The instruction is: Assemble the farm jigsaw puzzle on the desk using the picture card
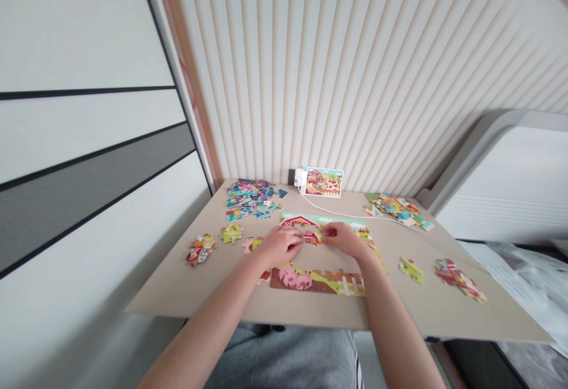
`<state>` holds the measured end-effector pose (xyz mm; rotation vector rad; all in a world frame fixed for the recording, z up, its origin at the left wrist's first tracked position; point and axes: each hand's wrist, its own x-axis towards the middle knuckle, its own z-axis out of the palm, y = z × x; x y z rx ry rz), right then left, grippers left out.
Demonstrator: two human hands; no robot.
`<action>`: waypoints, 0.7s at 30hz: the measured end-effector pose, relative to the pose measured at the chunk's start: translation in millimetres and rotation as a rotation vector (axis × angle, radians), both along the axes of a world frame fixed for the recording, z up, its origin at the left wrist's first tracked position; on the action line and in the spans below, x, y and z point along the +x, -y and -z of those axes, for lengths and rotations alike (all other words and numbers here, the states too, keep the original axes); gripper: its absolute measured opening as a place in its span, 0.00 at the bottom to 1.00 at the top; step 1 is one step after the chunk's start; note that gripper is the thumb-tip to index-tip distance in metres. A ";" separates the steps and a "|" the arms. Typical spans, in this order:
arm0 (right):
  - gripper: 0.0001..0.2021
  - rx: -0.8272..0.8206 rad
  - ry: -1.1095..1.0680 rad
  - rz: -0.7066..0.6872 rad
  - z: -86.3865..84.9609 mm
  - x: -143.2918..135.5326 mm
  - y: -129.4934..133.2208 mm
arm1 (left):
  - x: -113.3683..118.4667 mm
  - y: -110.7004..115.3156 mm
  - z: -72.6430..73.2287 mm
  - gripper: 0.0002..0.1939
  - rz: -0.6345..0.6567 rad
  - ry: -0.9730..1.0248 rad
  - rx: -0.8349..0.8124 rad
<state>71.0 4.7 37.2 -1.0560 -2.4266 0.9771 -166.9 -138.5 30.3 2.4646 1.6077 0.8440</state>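
A partly joined farm puzzle [317, 282] lies on the beige table, its border framing a bare middle. At its upper part, a red barn piece [313, 236] sits between my two hands. My left hand [283, 246] touches that piece's left side with fingers bent together. On the piece's right edge, the fingertips of my right hand [341, 237] are pinched. A pink pig [295, 278] shows on the puzzle's lower left. Loose pieces [252, 245] lie just left of my left hand, partly covered by it.
Against the ribbed wall leans a reference picture card [323, 182], beside a white plug [299, 177] with a cable. Piles of pieces lie at the back left [252, 197] and back right [397, 208]. Smaller groups lie left [201, 249] and right [460, 279], with a green piece [412, 270].
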 end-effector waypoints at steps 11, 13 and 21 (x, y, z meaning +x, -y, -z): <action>0.11 0.062 0.056 0.071 -5.3 -3.1 3.3 | -1.0 -0.6 1.1 0.15 -0.014 0.003 -0.005; 0.11 0.073 0.065 0.081 -5.0 -2.7 2.7 | -0.6 -0.4 1.0 0.16 -0.012 0.001 -0.007; 0.11 0.095 0.084 0.096 -3.4 -1.6 0.5 | 0.8 -0.9 0.2 0.16 -0.026 0.004 0.001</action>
